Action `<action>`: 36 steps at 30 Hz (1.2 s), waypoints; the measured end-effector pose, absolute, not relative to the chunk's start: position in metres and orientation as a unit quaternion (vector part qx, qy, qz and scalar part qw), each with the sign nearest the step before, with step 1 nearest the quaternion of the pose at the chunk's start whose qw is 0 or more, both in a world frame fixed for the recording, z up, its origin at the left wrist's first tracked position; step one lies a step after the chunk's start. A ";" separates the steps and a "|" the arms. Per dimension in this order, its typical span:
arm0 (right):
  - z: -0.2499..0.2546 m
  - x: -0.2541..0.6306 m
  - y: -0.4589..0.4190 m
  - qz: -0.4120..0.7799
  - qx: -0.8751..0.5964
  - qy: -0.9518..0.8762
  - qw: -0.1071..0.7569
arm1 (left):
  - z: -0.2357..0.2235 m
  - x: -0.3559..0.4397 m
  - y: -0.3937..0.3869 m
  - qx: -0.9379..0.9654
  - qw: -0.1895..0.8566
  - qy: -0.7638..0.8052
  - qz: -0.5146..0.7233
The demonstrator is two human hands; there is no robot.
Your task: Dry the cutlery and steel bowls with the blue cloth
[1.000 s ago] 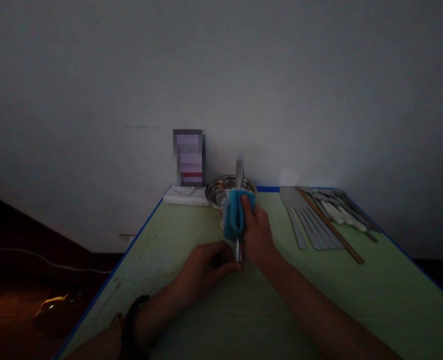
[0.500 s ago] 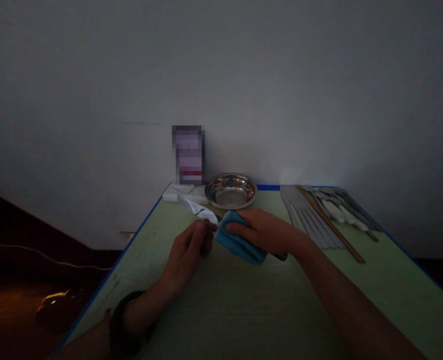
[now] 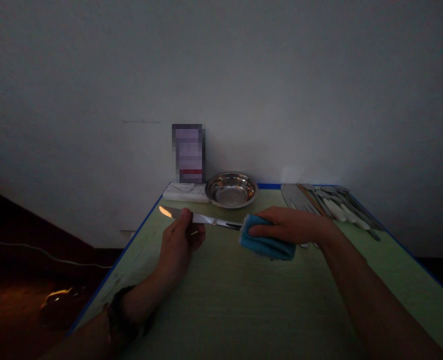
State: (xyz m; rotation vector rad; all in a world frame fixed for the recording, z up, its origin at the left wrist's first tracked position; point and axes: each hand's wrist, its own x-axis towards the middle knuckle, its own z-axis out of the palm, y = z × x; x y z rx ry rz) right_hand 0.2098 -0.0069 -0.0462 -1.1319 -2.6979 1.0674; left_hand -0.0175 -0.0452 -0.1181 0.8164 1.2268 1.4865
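A shiny metal table knife lies level above the table, its blade tip to the left catching an orange glint. My left hand pinches it by the blade between thumb and fingers. Folded in my right hand is a blue cloth, which wraps the handle end and hides it. Just beyond the knife stands a round, shallow steel bowl.
Forks, knives, white-handled pieces and wooden chopsticks form a cutlery pile at the back right of the pale green table. A folded white cloth and a blurred upright box stand at the back left, against the wall.
The hands have moved apart: my left hand left with the blade, my right hand right with the cloth. More of the knife shows between them, and it now lies flatter.
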 end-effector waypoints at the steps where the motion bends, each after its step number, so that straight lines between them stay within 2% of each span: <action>1: -0.044 0.216 -0.006 0.347 -0.372 -0.861 0.010 | -0.118 -0.018 -0.045 0.346 0.501 0.500 0.616; 6: -0.035 0.230 -0.007 0.360 -0.385 -0.850 -0.004 | -0.124 -0.018 -0.053 0.457 0.493 0.475 0.568; 13: -0.032 0.188 -0.022 0.314 -0.322 -0.893 -0.002 | -0.120 -0.010 -0.069 0.616 0.462 0.443 0.459; 18: -0.041 0.178 -0.022 0.299 -0.327 -0.896 0.033 | -0.118 -0.009 -0.062 0.562 0.443 0.486 0.502; 25: -0.040 0.202 -0.012 0.320 -0.345 -0.882 0.017 | -0.123 -0.018 -0.049 0.459 0.450 0.517 0.566; 36: -0.035 0.204 -0.015 0.324 -0.340 -0.883 -0.021 | -0.117 -0.013 -0.059 0.649 0.464 0.446 0.406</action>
